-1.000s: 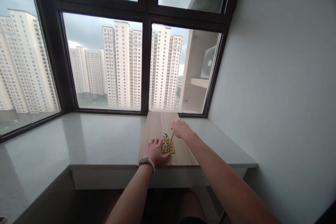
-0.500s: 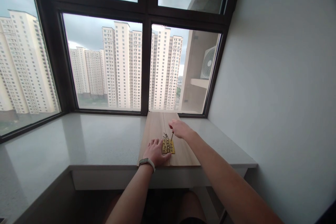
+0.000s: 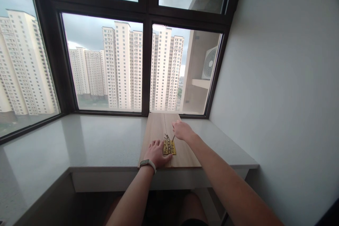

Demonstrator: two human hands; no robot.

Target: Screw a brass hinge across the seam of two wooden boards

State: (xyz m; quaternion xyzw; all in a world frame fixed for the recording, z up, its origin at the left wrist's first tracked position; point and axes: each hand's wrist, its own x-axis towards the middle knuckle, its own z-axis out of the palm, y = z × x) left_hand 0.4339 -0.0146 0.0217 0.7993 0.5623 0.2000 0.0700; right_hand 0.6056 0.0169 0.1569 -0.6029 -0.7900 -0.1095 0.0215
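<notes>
A brass-coloured hinge (image 3: 172,148) lies unfolded across the seam between two pale wooden boards (image 3: 154,127). My left hand (image 3: 155,153) rests on its left leaf and the board, fingers spread, the thumb along the hinge's near edge. Above the hinge, my right hand (image 3: 182,129) is closed around a screwdriver (image 3: 173,137); the handle is hidden in my fingers. The thin shaft slants down to the upper part of the right leaf. Several small screws (image 3: 166,136) lie in a loose cluster just beyond the hinge.
The boards lie on a pale stone windowsill counter (image 3: 111,141), reaching from its front edge to the dark window frame (image 3: 147,60). A plain wall (image 3: 275,77) stands on the right. My legs are under the counter.
My right hand has shifted slightly to the right and turned a little, with the screwdriver tip still at the right leaf. My left hand stays in place.
</notes>
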